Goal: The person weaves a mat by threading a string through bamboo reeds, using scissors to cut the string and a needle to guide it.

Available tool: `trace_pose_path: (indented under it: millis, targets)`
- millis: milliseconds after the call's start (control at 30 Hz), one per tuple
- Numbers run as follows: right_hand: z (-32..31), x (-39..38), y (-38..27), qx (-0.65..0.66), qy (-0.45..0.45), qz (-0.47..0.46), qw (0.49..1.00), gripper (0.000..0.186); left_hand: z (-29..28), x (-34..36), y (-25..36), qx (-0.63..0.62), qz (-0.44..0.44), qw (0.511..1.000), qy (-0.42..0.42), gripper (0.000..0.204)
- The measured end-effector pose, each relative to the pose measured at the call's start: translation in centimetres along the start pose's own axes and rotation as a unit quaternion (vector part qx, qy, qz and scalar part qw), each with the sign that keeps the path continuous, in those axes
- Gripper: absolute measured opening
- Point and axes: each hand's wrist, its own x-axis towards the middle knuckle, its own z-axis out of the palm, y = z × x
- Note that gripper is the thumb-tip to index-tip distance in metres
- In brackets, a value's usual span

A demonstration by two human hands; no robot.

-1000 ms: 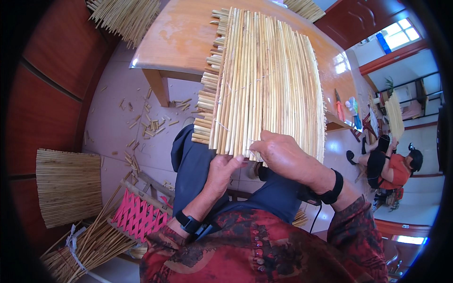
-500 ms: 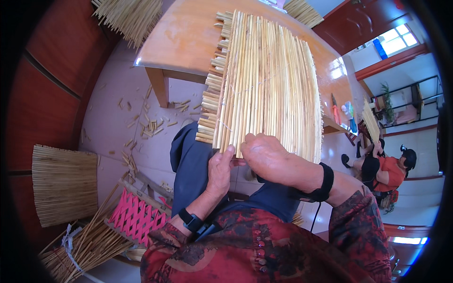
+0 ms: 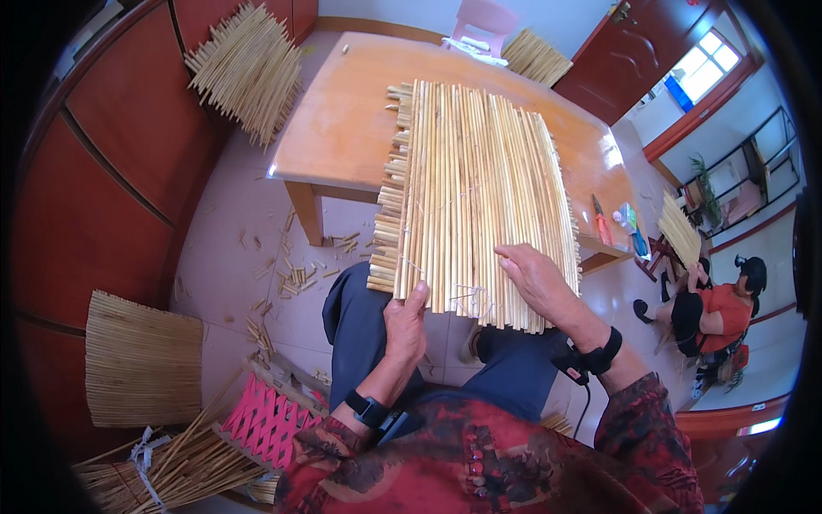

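Observation:
A mat of pale reed stalks (image 3: 479, 188) lies partly on the orange-brown table and reaches out over my knees. My left hand (image 3: 404, 330) grips its near left corner, thumb on top and fingers underneath. Over the near right part of the mat, my right hand (image 3: 541, 281) is closed in a pinch; what it holds, if anything, is too small to make out. Loose loops of thin thread (image 3: 471, 300) lie on the near edge, between the hands. Beneath the mat, uneven ends of more reed stalks (image 3: 387, 227) stick out on the left.
On the table's (image 3: 338, 111) right side lie red-handled pliers (image 3: 602, 221) and a blue-handled tool (image 3: 639, 242). Cut reed pieces (image 3: 295, 278) litter the floor. Reed bundles (image 3: 248, 73), another mat (image 3: 144, 360) and a pink-strapped stool (image 3: 265, 420) stand left. A co-worker (image 3: 723, 317) sits right.
My right hand has moved right and away from my left, off the near edge and over the mat. Thread loops now show there. The view has shifted, showing more of the table's far side.

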Motion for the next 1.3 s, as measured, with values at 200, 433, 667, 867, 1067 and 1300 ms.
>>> trace_pose_path:
  millis: [200,433,667,867,1067,1300]
  targets:
    - [0.1,0.7,0.3,0.051,0.096,-0.035,0.993,0.032,3.2,-0.1,3.9,0.057,0.066,0.995,-0.049,0.028]
    - [-3.8,3.3,-2.9,0.244,0.180,0.011,0.953,0.040,10.6,-2.8,10.4,0.204,0.208,0.949,-0.123,0.024]
    - [-7.5,-1.6,-3.2,0.408,0.263,0.040,0.873,0.052,17.9,-8.8,11.9,0.501,0.564,0.606,-0.254,0.036]
    - [-3.4,-9.2,-2.1,0.446,0.218,0.026,0.868,0.049,17.8,-9.9,6.8,0.574,0.589,0.444,-0.355,0.044]
    - [1.0,-12.5,0.5,0.434,0.185,0.048,0.880,0.046,12.1,-10.6,4.8,0.662,0.566,0.309,-0.382,0.045]
    - [2.9,-13.8,2.5,0.400,0.177,0.081,0.896,0.043,8.2,-8.2,7.5,0.718,0.492,0.415,-0.265,0.057]
